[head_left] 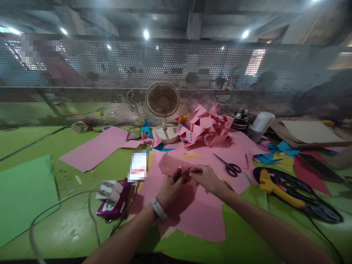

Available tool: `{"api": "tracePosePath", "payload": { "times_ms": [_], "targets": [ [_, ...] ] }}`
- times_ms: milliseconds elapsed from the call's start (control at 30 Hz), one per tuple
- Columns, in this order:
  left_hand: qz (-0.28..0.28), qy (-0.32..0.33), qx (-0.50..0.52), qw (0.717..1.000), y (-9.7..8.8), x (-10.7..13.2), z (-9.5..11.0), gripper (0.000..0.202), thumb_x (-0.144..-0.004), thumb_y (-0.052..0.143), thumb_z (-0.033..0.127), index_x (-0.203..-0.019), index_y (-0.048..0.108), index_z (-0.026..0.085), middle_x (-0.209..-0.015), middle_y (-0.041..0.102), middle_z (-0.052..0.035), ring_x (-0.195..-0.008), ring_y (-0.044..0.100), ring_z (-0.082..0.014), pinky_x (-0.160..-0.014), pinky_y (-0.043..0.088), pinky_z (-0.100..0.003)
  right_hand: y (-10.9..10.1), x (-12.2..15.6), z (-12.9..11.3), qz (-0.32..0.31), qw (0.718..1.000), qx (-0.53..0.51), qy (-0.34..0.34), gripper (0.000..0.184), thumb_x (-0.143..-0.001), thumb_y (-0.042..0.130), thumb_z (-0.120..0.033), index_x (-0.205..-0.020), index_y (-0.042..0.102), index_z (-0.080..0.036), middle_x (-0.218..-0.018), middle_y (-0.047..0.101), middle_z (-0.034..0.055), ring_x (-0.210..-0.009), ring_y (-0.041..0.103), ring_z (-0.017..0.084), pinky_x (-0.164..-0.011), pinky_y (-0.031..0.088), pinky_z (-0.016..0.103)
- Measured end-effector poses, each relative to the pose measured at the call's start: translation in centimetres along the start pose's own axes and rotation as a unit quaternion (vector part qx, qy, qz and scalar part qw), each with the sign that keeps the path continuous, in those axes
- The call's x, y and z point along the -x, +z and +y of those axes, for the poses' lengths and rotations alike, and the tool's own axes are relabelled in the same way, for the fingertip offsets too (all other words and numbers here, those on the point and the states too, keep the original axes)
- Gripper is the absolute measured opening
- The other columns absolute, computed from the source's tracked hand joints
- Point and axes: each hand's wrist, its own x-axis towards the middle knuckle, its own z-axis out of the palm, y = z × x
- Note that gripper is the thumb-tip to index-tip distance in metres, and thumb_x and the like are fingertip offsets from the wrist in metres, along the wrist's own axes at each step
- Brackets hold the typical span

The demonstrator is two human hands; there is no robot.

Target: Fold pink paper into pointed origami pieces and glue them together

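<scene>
Your two forearms come in from the bottom edge, the left one wearing a white wristband (pixel 158 208). Far left on the counter (pixel 68 227) lies a green sheet (pixel 22 194), then a white plug (pixel 110 190) on a purple pack (pixel 117 209). Your left hand (pixel 170 187) and right hand (pixel 206 178) meet over a large pink sheet (pixel 198 216). Each grip is pressed together, pinching the lower edge of a small pink paper piece (pixel 170 164) with yellow dots, raised just above that sheet. To my eye the work goes best with the two pinches close together and the edge level, pressing with fingertips so the paper bends cleanly instead of buckling. Behind stand a fan (pixel 162 101) and a heap of folded pink pieces (pixel 206 128). Scissors (pixel 230 167) lie just right of your right hand, and a yellow-handled tool (pixel 271 187) farther right.
</scene>
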Motion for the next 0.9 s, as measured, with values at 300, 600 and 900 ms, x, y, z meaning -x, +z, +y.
{"api": "tracePosePath", "payload": {
  "times_ms": [300,600,900],
  "targets": [
    [-0.003,0.007,0.007,1.000,0.2,0.1,0.8,0.016,-0.080,0.055,0.032,-0.080,0.056,0.016,-0.075,0.065,-0.0036,-0.071,0.061,-0.0158,-0.069,0.048,-0.030,0.1,0.6,-1.0,0.026,1.000,-0.001,0.009,0.012,-0.072,0.052,-0.022,-0.075,0.062,-0.016,-0.054,0.056,-0.0022,-0.043,0.046,0.009,-0.037,0.036,0.018],
    [0.000,-0.003,0.029,1.000,0.3,0.0,0.7,0.019,-0.079,0.058,0.033,-0.074,0.054,0.015,-0.072,0.064,-0.0045,-0.070,0.061,-0.0168,-0.068,0.049,-0.031,0.1,0.5,-1.0,0.031,1.000,-0.001,0.002,0.013,-0.071,0.054,-0.025,-0.073,0.063,-0.016,-0.057,0.058,-0.0010,-0.046,0.047,0.010,-0.039,0.037,0.019],
    [0.025,-0.031,0.001,0.999,0.2,0.4,1.2,0.018,-0.074,0.063,0.032,-0.072,0.063,0.014,-0.075,0.069,-0.0071,-0.073,0.063,-0.0183,-0.069,0.049,-0.030,0.3,0.7,-1.0,0.030,0.998,0.052,-0.009,0.020,-0.070,0.048,-0.016,-0.077,0.067,-0.017,-0.062,0.063,0.0004,-0.051,0.053,0.011,-0.044,0.039,0.020]
  ]
}}
